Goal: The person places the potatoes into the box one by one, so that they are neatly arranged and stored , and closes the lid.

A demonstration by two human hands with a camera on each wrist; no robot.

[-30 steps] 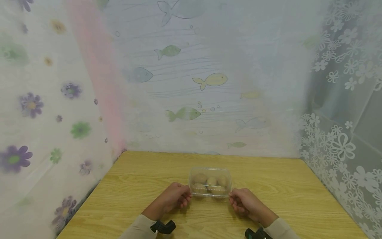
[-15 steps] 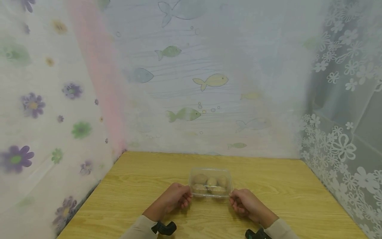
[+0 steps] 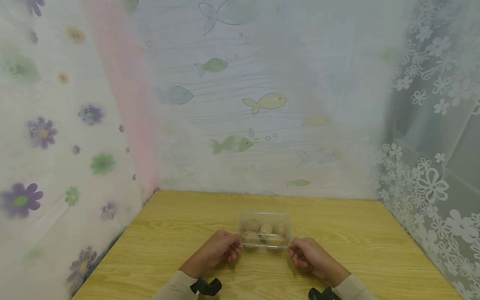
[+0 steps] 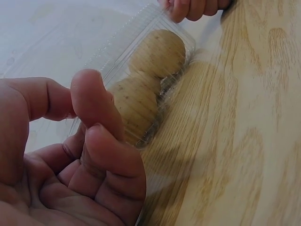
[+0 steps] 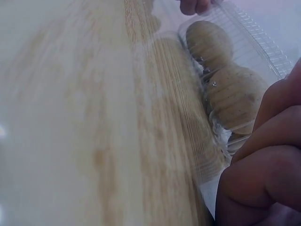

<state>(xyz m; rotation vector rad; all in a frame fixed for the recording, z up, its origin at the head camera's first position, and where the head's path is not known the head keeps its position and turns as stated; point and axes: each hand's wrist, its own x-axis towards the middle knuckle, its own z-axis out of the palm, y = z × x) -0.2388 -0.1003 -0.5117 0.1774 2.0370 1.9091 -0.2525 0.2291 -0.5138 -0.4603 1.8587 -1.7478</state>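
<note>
A clear plastic clamshell box (image 3: pixel 264 246) with several light brown potatoes (image 3: pixel 251 225) inside sits on the wooden table. My left hand (image 3: pixel 223 246) pinches its near left corner between thumb and forefinger. At the near right corner, my right hand (image 3: pixel 306 253) pinches the rim in the same way. In the left wrist view, the left hand's fingers are curled at the ridged edge, and potatoes (image 4: pixel 160 52) show through the box's side. The right wrist view shows the right hand's curled fingers (image 5: pixel 263 174) beside the box; its thumb is mostly hidden there.
The wood-grain table (image 3: pixel 187 212) extends around the box on all sides. Behind it hangs a pale sheet printed with fish (image 3: pixel 264 101). Flower-printed sheets (image 3: pixel 91 113) stand at left and right. A black wrist camera (image 3: pixel 206 286) is strapped on each forearm.
</note>
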